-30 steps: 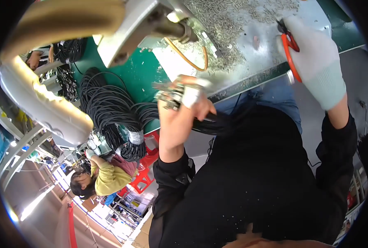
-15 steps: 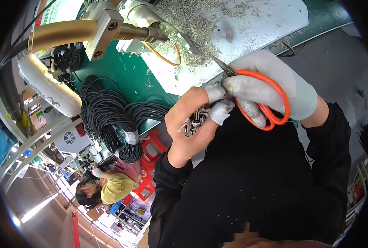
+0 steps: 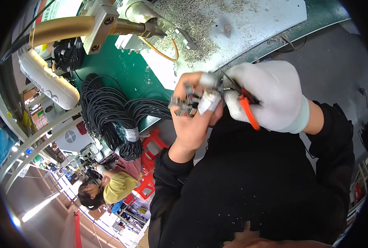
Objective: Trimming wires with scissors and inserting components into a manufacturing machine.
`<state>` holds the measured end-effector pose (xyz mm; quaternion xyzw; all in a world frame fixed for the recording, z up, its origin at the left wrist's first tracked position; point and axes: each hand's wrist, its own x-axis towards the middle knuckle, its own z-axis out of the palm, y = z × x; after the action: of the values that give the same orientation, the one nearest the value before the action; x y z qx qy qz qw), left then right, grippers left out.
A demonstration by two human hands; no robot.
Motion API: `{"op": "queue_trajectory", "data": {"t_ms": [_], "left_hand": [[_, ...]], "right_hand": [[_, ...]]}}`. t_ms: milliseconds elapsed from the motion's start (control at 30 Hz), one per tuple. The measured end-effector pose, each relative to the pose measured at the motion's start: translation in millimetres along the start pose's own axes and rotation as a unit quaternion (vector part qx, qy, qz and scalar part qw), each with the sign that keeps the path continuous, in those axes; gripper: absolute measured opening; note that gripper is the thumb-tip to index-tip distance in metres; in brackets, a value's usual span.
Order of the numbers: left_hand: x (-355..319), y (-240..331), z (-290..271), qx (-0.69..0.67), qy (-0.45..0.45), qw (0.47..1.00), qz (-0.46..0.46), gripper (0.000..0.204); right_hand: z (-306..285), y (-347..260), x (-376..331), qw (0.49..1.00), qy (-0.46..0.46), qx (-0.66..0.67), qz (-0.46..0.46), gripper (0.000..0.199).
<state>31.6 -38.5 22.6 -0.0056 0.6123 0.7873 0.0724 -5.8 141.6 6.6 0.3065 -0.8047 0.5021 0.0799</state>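
My left hand (image 3: 192, 130) has white coverings on its thumb and fingertips. It is closed around several small silvery metal connector pieces (image 3: 184, 108), which are smeared by motion. My right hand (image 3: 274, 93), in a white knitted glove, grips a pair of scissors with orange handles (image 3: 248, 111). The glove covers most of the handles. The dark blades point up and left, beside the left fingertips. Both hands meet in front of my body, near the bench edge. Whether the blades touch a metal piece, I cannot tell.
Small metal scraps (image 3: 192, 25) lie over a pale board (image 3: 250, 37) on the green bench (image 3: 105, 62). At the left are a brass-coloured machine arm (image 3: 64, 31), a lamp (image 3: 47, 78) and bundled black cables (image 3: 109, 111). Red stools (image 3: 153, 144) and a seated co-worker (image 3: 118, 186) are lower left.
My right hand has turned and closed over the scissors, so the orange loops are mostly hidden. My left hand has shifted slightly up, its metal pieces now spread further out.
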Motion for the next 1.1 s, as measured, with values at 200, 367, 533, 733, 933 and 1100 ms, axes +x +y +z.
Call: {"op": "queue_trajectory", "data": {"t_ms": [200, 367, 533, 733, 933, 1100], "left_hand": [[8, 4, -5, 0.098, 0.077, 0.992, -0.028, 0.015], [10, 2, -2, 0.208, 0.066, 0.976, -0.006, 0.016], [15, -2, 3, 0.156, 0.099, 0.982, -0.022, 0.014], [16, -3, 8, 0.175, 0.106, 0.979, -0.022, 0.014], [20, -5, 7, 0.217, 0.110, 0.970, -0.027, 0.016], [21, -14, -17, 0.107, 0.139, 0.982, -0.066, 0.014]], "right_hand": [[-3, -4, 5, 0.987, 0.053, -0.146, -0.036, 0.024], [-6, -11, -6, 0.987, -0.045, -0.148, 0.038, 0.022], [-5, -6, -8, 0.995, -0.059, 0.017, 0.083, 0.022], [7, -4, -9, 0.996, 0.013, -0.029, 0.079, 0.016], [15, 4, -13, 0.996, 0.030, -0.056, 0.062, 0.015], [13, 8, -12, 0.981, -0.067, 0.102, 0.148, 0.014]]}}
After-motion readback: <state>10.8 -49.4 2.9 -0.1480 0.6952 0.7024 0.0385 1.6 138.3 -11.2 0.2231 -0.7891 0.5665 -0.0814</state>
